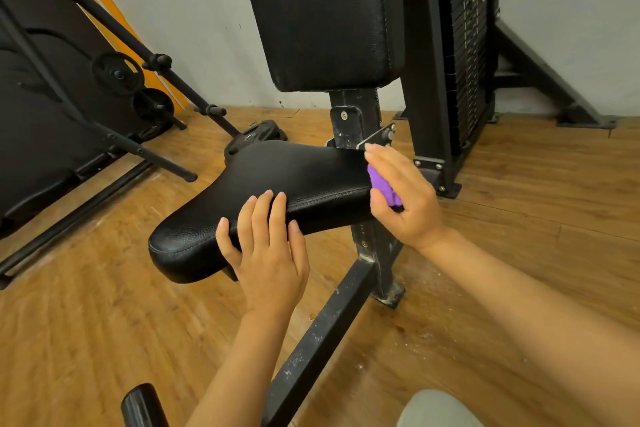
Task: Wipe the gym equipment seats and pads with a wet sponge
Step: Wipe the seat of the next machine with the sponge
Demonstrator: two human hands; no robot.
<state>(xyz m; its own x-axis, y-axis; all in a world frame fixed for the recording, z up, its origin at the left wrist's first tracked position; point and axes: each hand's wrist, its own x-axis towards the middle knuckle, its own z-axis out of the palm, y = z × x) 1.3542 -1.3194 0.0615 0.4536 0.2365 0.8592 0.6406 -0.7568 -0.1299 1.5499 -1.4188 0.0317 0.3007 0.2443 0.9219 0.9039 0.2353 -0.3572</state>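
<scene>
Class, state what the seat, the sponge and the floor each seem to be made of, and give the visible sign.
Seat: black leather or vinyl, likely synthetic; pebbled grain, stitched seam, soft sheen.
Sponge: purple, soft and matte, seemingly foam, squeezed in the right hand.
Floor: wood or wood-look laminate; grain lines and plank joints.

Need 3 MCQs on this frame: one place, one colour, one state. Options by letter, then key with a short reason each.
1. Where is the sponge pressed?
A. on the upright back pad
B. at the rear right edge of the seat
C. on the floor

2. What colour is the sponge?
A. yellow
B. green
C. purple

3. What is the left hand doing?
A. resting flat on the front of the seat
B. gripping a weight plate
C. hanging idle off the machine

Key: 1 B, the right hand holds it against the seat near the post. 2 C, purple shows between the fingers. 3 A, its straight fingers lie over the seat's near edge.
</scene>
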